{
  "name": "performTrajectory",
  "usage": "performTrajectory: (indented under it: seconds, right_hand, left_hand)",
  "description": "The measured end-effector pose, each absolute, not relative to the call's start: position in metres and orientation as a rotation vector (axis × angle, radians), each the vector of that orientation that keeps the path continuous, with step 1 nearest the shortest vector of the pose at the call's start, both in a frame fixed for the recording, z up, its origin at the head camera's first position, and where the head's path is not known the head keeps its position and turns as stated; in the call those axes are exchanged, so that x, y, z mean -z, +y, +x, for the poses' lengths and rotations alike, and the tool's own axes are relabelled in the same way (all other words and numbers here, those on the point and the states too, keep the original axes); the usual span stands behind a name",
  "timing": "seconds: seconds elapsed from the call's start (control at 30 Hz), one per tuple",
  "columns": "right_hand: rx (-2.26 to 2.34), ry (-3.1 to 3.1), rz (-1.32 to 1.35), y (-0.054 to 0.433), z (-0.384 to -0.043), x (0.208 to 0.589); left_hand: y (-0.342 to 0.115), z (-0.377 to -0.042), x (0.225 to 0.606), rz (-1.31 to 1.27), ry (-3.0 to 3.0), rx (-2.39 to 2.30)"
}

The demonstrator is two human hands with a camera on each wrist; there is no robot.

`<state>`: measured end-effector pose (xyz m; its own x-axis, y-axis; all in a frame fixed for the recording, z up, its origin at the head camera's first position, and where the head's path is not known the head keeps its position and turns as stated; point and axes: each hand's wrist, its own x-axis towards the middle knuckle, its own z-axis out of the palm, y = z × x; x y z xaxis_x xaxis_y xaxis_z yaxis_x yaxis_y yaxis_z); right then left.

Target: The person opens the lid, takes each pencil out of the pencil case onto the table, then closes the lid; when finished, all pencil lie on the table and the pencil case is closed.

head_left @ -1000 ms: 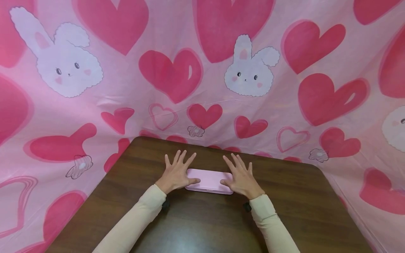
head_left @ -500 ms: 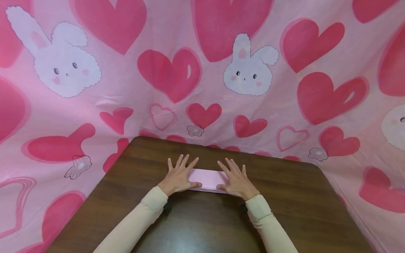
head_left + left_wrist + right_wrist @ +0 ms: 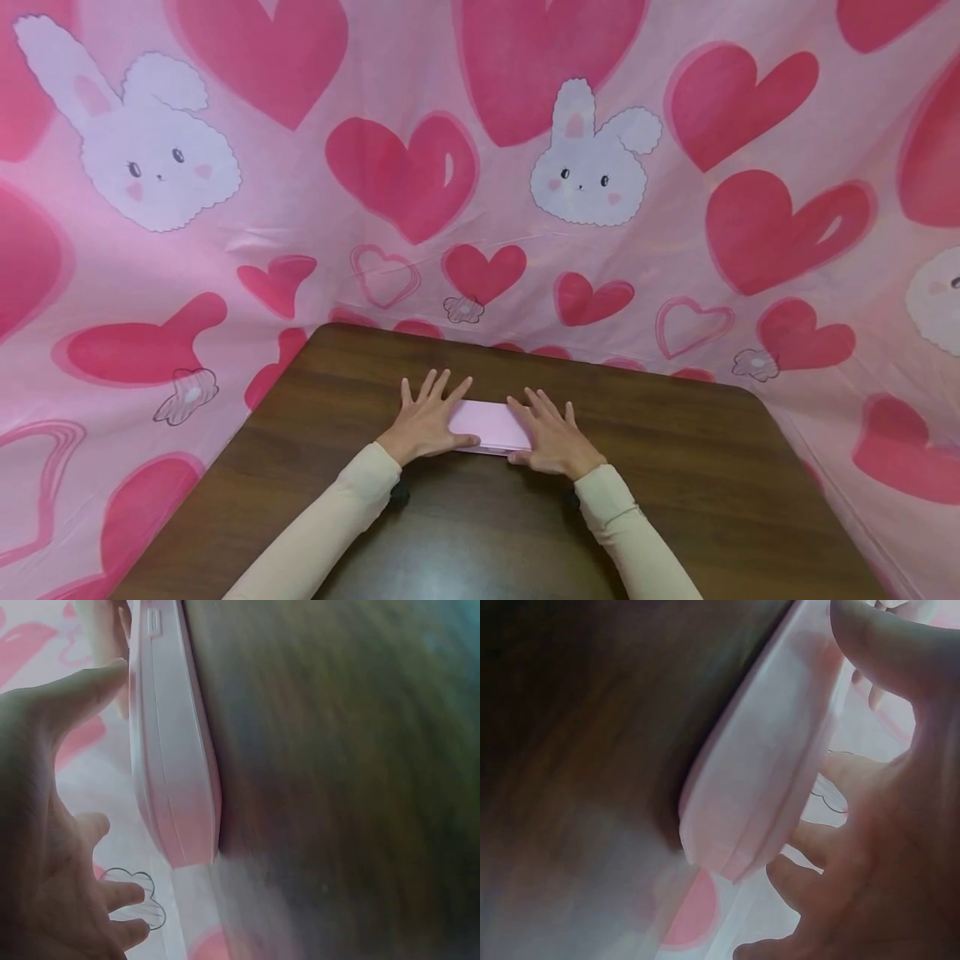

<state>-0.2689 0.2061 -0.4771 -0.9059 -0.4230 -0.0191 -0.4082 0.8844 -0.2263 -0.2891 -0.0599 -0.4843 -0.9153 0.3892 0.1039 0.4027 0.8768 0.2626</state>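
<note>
A flat, pink oblong case (image 3: 491,423) lies on the brown table, its lid down. In the left wrist view a small latch (image 3: 154,623) and a seam run along its front side. My left hand (image 3: 426,425) is at its left end, fingers spread, thumb at the front top edge. My right hand (image 3: 555,437) lies over the right end, its thumb by the front edge and the index finger above the lid. The right wrist view shows the pink case (image 3: 754,769) beside the right thumb and fingers. The right end is hidden in the head view.
The dark wood table (image 3: 480,533) has rounded far corners. Behind and at both sides hangs a pink cloth (image 3: 510,200) printed with hearts and rabbits. A small black device (image 3: 400,493) sits under the left cuff.
My right hand has slid leftward over the case and its thumb has come to the front edge. My left hand has shifted slightly right and nearer.
</note>
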Motion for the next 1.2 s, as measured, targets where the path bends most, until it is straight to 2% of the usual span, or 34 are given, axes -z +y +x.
performTrajectory:
  seconds: [1.2]
  right_hand:
    - [0.349, 2.93, -0.799, 0.2076, -0.2725, 0.4817]
  left_hand:
    - [-0.0564, -0.2851, 0.4852, -0.895, -3.14, 0.555]
